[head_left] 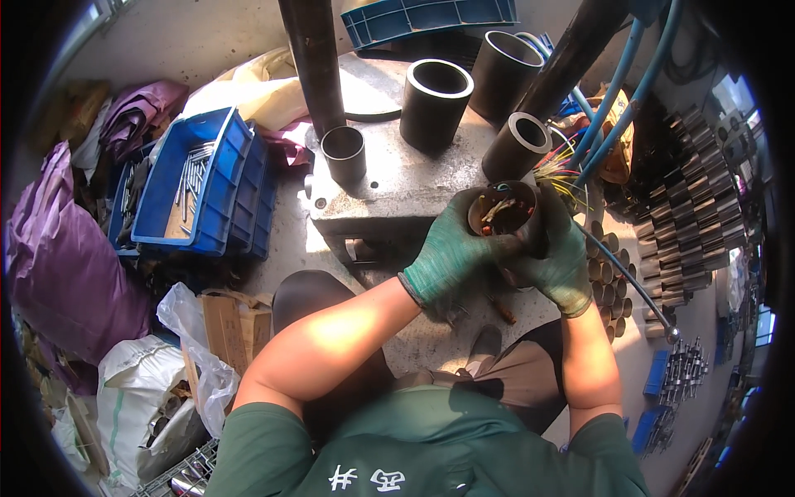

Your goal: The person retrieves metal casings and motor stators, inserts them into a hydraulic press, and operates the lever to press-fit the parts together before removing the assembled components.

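Both my hands wear green work gloves. Between them they hold a short, dark cylindrical housing (534,217), its open end tilted up toward me. Inside it lie a few thin wires (502,212), yellowish, red and blue. My left hand (451,255) wraps its left side and my right hand (556,263) its right side and underside. Just beyond stands a metal press table (389,184). On it are several dark steel tubes: a wide one (436,116) in the middle, one (502,79) at the back, one (509,153) near my hands and a thinner-walled one (346,166) at left.
Two dark columns (315,66) rise from the table. Blue hoses (617,95) and coloured wires (563,170) hang at its right. Many metal tubes (679,224) are stacked at far right. Blue bins (199,178), one holding metal rods, and purple sacks (79,248) stand at left.
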Action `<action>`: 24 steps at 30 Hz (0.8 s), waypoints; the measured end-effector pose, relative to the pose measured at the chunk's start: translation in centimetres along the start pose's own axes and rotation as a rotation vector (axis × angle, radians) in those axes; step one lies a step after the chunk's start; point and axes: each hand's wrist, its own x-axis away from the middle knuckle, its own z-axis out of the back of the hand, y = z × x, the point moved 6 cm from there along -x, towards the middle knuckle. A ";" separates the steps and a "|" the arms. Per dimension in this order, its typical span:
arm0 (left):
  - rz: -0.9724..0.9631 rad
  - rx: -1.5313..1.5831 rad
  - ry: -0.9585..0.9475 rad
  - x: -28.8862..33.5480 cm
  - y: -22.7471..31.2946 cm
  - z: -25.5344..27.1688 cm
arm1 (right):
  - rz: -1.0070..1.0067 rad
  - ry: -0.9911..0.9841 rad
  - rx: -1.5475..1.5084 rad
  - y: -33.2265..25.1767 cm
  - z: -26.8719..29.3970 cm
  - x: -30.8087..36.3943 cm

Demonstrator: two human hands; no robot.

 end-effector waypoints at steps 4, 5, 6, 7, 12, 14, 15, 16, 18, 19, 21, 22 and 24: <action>-0.044 0.214 0.039 0.1 1.7 1.2 | -0.243 -0.127 -0.195 0.2 1.9 -0.8; -0.057 0.262 0.049 0.1 2.1 1.5 | -0.228 -0.123 -0.218 0.2 1.9 -0.9; -0.133 0.273 0.086 -0.3 2.1 1.9 | -0.226 -0.108 -0.189 -0.2 1.7 -1.2; -0.154 0.278 0.097 -0.3 2.2 2.2 | -0.243 0.009 -0.265 0.1 1.2 -1.2; -0.123 0.470 0.080 -1.9 2.4 2.6 | -0.153 0.177 -0.264 -1.5 0.8 -5.8; -0.169 0.487 0.047 -2.7 3.2 3.0 | -0.214 0.275 -0.309 -2.5 0.6 -8.7; -0.189 0.493 0.049 -2.7 3.9 3.2 | -0.231 0.226 -0.425 -1.8 0.7 -10.2; -0.179 0.508 0.058 -2.7 4.4 3.5 | -0.223 0.248 -0.445 -1.7 0.7 -11.6; -0.099 0.502 0.201 -3.6 3.7 4.0 | -0.140 0.214 -0.388 -1.4 1.0 -15.1; -0.112 0.509 0.206 -3.9 3.1 4.3 | -0.134 0.234 -0.442 -1.1 0.9 -16.3; -0.040 0.512 0.203 -4.0 2.2 4.2 | -0.102 0.220 -0.415 -2.1 0.3 -19.0; 0.000 0.467 0.208 -4.1 1.8 4.2 | -0.100 0.226 -0.401 -2.6 -0.1 -20.2; 0.011 0.414 0.202 -4.2 2.0 3.7 | 0.001 0.177 -0.196 -1.5 0.7 -23.6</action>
